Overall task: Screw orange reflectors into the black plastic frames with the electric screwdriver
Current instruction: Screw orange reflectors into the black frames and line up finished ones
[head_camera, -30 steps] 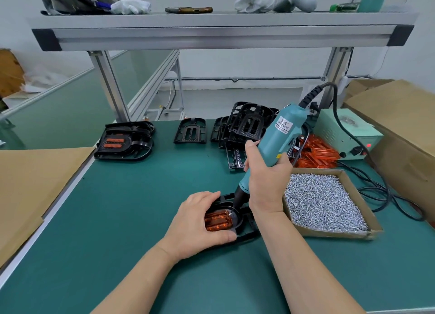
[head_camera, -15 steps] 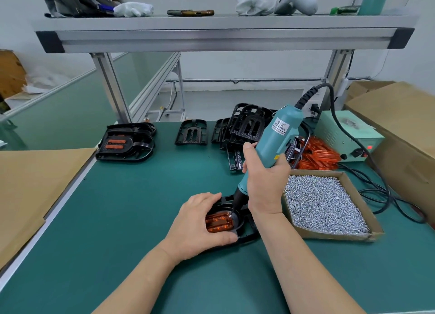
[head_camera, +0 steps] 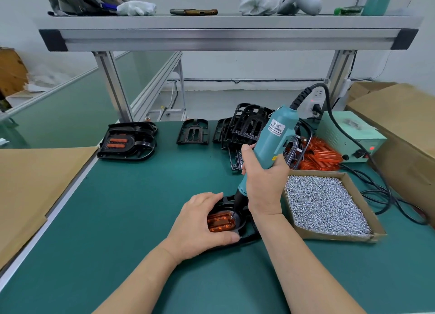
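A sheet of brown cardboard (head_camera: 28,191) lies at the left edge of the green tabletop (head_camera: 117,219). Behind it, at the back left, sits a stack of finished frames (head_camera: 128,141) with orange strips showing on top, and a single bare frame (head_camera: 193,132) lies just to its right. Near the front centre, the person's left hand (head_camera: 202,224) steadies a black frame (head_camera: 249,237) flat on the tabletop, its grip curled over the frame's edges, thumb on the near side. An orange reflector (head_camera: 221,223) sits inside that frame. The right hand (head_camera: 263,186) has its grip wrapped round the teal electric screwdriver (head_camera: 270,148), which tilts away to the right with its bit tip touching the reflector's right end. Behind the tool stands a heap of loose black frames (head_camera: 244,125), then a pile of spare reflectors (head_camera: 317,156). A cardboard tray of silver screws (head_camera: 324,203) rests just beside the right wrist, with a green power unit (head_camera: 348,137) beyond it and a large carton (head_camera: 404,130) at far right.
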Motion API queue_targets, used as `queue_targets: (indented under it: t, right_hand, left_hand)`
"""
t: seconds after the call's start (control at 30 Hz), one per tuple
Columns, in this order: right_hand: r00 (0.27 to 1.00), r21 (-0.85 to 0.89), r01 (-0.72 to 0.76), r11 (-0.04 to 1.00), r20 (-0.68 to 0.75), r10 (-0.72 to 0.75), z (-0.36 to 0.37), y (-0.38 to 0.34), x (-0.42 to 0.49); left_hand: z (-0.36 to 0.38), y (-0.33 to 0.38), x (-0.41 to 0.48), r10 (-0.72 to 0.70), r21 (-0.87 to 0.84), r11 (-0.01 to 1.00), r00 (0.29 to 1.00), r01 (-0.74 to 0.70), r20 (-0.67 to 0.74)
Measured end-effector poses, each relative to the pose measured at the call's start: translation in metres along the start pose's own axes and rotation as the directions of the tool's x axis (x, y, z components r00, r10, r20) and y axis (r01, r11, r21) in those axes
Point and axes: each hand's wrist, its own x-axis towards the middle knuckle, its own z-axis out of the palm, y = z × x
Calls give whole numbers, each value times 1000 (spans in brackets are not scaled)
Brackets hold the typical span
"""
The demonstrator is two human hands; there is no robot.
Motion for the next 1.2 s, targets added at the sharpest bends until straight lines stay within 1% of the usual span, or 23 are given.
queue_targets:
  t: [0.33,0.53,0.7,0.93,1.03,1.2]
  right_hand:
    - [1000,-25,10,1000,8,-10,6,1,0]
    - [1000,-15,16,1000,16,-16,5,3,0]
    - [1000,-18,7,1000,19,-7,3,5,-1]
    - [999,-48,-41,998,9,41,1,7,0]
    - [998,-13,-53,998,13,54,-1,5,1]
    - [998,9,24,1000,60,-24,-7,3,-4]
  left_hand:
    - [-1,1,0,11,6,1000,1000,-11,-3]
    - [-1,-1,0,55,104,993,996,-62,66]
    - [1,-1,-1,63,98,993,998,-65,20]
    - [2,0,-1,70,89,994,998,-70,5]
    - [2,1,-1,71,101,992,997,-71,4]
    - [1,2,-1,63,92,994,998,-64,9]
